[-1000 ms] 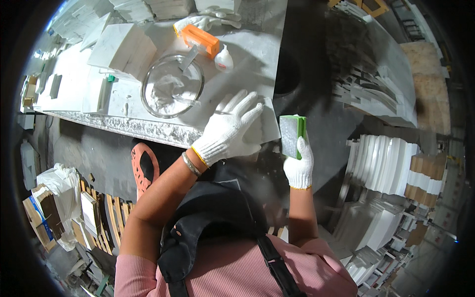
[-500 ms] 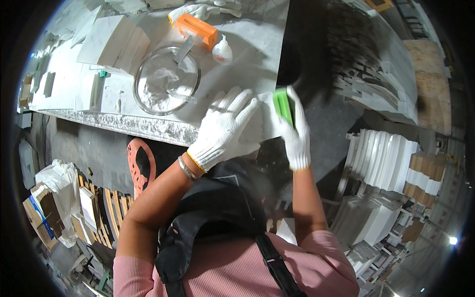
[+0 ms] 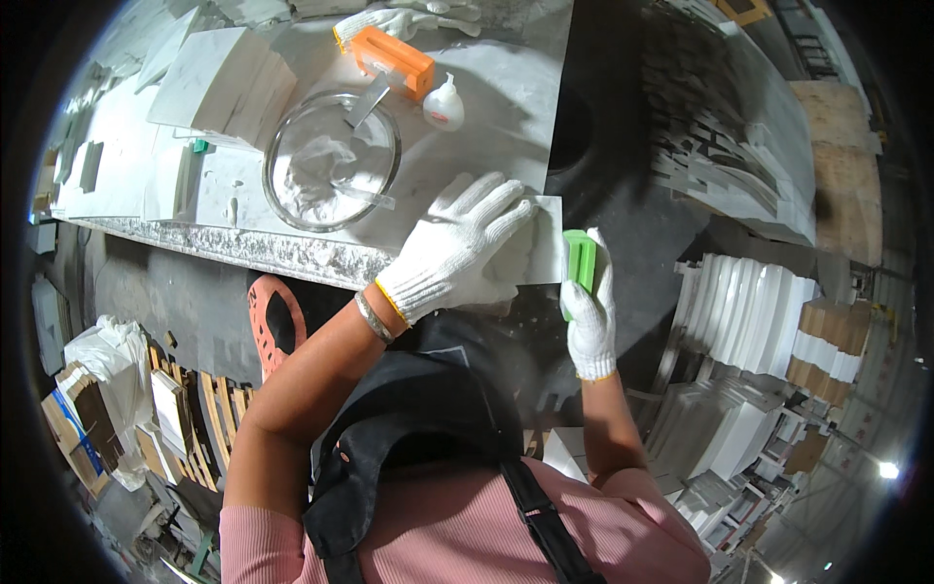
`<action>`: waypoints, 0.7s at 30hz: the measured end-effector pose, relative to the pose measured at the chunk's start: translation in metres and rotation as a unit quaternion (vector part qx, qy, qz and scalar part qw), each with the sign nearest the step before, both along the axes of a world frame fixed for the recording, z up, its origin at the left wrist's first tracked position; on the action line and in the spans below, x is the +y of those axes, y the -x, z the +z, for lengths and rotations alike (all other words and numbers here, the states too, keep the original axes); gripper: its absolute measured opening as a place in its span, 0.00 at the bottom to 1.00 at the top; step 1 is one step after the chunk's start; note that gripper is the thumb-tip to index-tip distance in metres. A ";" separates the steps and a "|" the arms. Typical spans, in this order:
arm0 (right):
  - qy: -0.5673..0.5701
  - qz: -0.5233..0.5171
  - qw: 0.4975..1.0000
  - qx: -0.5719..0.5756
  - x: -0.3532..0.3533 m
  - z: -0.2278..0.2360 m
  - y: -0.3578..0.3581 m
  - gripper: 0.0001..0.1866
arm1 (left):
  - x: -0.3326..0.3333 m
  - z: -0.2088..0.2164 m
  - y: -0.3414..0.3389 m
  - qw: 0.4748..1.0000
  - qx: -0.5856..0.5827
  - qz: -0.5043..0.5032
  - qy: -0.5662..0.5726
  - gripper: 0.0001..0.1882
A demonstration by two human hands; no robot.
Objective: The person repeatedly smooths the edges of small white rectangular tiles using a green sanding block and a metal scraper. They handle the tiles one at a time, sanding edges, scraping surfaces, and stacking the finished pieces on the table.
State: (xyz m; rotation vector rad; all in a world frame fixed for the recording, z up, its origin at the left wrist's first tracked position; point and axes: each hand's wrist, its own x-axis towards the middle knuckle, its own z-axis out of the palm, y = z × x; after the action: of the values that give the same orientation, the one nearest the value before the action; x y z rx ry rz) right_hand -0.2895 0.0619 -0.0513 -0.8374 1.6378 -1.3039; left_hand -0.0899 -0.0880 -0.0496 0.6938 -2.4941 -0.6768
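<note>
My left hand (image 3: 462, 238), in a white knit glove, lies flat with fingers stretched over a thin white tile (image 3: 547, 243) at the table's right front corner. Part of the tile juts past the table edge, and my palm hides much of it. In my right hand (image 3: 595, 326), also gloved, is a green sanding block (image 3: 580, 261), gripped between thumb and fingers. It stands upright beside the tile's right edge, touching it or very close to it. Left of my left hand is a round clear bowl (image 3: 273, 200) of white powder or paste, with a scraper (image 3: 368, 102) in it.
Behind the bowl are an orange block (image 3: 394, 60), a small white squeeze bottle (image 3: 445, 105) and spare white gloves (image 3: 409, 19). A stack of white tiles (image 3: 214, 83) stands at the table's left. Stacked slabs (image 3: 744, 311) line the floor at the right.
My right hand has drawn the green sanding block toward me and slightly right along the tile's edge. The tile has turned a little, and my left hand has shifted slightly right with it.
</note>
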 end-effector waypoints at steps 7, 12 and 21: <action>0.027 -0.001 0.999 0.033 -0.079 -0.011 0.011 0.39 | -0.002 -0.002 -0.001 1.000 -0.024 -0.012 -0.010 0.49; -0.003 0.089 0.978 0.186 -0.012 -0.001 0.008 0.42 | -0.001 0.001 -0.003 0.999 -0.039 -0.010 -0.027 0.49; 0.048 0.039 0.990 0.127 -0.089 -0.015 0.019 0.38 | -0.004 0.003 0.001 0.999 -0.032 -0.012 -0.020 0.48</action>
State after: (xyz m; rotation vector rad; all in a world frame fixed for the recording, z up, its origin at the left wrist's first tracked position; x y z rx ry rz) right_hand -0.3086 -0.0267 -0.0662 -1.1551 1.7286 -1.2687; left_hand -0.0912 -0.0918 -0.0469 0.7133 -2.5577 -0.7263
